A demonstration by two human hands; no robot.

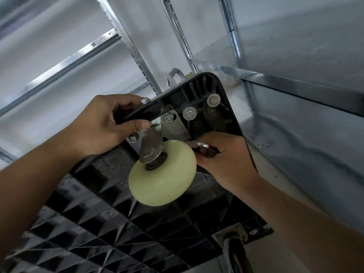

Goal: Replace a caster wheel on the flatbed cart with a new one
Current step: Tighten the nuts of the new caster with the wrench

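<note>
Head view: flatbed cart [126, 229] stood tilted, underside toward camera. Left hand [102, 123] clenched round the deck edge, thumb beside the caster wheel [163, 174] mounting plate [177, 127]. Right hand [226, 156] grasped a wrench [201, 145] at the plate's corner. Judged: brace deck firmly, seat wrench squarely. No containers visible.

Standing behind and around the work: a metal shelf frame [136, 50] of slotted silvery uprights and cross rails, rising against a pale wall [59, 36]. Running along the right side, a shiny sheet-metal panel [307, 123] with a folded rim, its surface looking dented and wavy. Lying lower right, a light grey floor [285, 217].
</note>
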